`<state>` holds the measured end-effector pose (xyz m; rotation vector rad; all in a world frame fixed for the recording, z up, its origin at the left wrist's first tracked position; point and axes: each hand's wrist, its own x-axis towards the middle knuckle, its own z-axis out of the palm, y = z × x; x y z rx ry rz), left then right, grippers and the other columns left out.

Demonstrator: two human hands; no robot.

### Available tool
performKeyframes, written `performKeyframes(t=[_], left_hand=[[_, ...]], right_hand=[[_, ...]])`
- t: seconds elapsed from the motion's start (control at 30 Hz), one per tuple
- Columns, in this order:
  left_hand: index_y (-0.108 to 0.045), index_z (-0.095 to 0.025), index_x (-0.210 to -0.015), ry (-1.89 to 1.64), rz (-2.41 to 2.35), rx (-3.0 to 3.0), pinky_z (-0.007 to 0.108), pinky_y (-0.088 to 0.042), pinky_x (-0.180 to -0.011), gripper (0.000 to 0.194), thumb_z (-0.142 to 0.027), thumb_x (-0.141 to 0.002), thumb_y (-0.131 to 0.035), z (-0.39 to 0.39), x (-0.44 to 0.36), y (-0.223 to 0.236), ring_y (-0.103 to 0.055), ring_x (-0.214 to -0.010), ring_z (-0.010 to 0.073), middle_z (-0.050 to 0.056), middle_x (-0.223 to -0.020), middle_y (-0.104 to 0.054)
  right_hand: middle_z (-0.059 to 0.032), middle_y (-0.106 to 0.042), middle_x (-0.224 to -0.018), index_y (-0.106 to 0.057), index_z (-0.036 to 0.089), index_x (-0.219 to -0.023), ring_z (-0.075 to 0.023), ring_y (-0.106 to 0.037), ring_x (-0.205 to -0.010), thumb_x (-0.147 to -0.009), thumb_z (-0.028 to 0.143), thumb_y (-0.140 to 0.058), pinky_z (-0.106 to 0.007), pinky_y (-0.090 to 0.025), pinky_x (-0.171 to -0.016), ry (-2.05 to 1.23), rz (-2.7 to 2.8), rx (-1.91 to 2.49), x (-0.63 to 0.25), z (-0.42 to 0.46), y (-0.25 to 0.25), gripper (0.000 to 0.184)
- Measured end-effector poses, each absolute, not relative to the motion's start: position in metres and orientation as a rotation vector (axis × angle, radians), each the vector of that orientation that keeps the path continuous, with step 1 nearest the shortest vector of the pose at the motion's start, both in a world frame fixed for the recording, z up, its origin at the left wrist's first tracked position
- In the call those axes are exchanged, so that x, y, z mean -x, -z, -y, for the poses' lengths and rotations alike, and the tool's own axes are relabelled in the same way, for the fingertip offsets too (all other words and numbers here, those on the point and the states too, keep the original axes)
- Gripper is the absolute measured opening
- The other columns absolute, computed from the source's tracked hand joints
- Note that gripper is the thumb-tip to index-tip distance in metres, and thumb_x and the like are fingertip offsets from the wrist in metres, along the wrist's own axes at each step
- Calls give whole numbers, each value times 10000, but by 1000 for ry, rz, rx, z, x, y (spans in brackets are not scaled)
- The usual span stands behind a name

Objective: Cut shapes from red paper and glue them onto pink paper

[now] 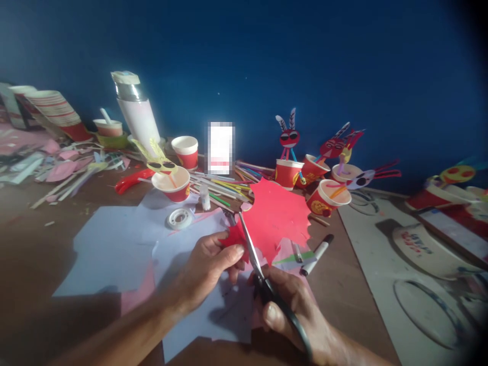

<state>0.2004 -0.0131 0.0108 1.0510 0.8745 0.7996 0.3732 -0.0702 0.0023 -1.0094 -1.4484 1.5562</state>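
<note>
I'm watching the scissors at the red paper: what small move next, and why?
Probably ease the scissors open slightly for one short snip: the blades look nearly together against the red paper, the right hand grips the scissors, and the left hand pinches the paper close beside the blades, which should steady it.

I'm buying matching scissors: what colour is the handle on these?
The scissors handle is black, seen best in the head view.

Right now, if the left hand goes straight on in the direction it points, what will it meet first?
The left hand, pinching red paper, would probably meet the scissors blade first, just ahead in the picture; the depth between them is unclear.
</note>
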Motion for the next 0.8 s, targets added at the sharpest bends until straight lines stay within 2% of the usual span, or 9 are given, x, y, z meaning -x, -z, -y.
performKeyframes(t=[0.2, 0.5, 0.7, 0.8], left_hand=[[-614, -142, -728, -785, -854, -1037, 202, -391, -456, 185, -319, -780, -604, 12, -199, -9, -495, -468, 80, -17, -584, -572], [-591, -145, -655, -770, -809, -979, 173, -347, -421, 189, -275, -792, -598, 10, -197, -10, -469, -439, 57, -33, -533, -544], [-565, -144, -600, -716, -827, -995, 171, -281, -372, 280, -327, -812, -580, 9, -195, -9, -451, -424, 57, -27, -514, -530], [-567, -150, -606, -726, -848, -992, 171, -260, -358, 267, -329, -804, -579, 10, -195, -10, -437, -401, 54, -30, -494, -536]], right_hand=[[21, -500, -547, -571, 153, -760, -94, -416, -482, -753, 575, -608, -222, -380, -509, -1559, 1438, 1029, -373, 71, -2, 423], [26, -493, -604, -594, 133, -914, -94, -425, -519, -756, 555, -624, -212, -317, -479, -1586, 1451, 1064, -379, 73, 7, 451], [35, -478, -598, -547, 155, -812, -83, -406, -501, -755, 562, -618, -219, -304, -481, -1591, 1467, 1083, -380, 72, 8, 418], [37, -472, -597, -525, 167, -785, -86, -411, -500, -732, 590, -622, -218, -307, -474, -1604, 1451, 1111, -380, 72, 5, 437]])
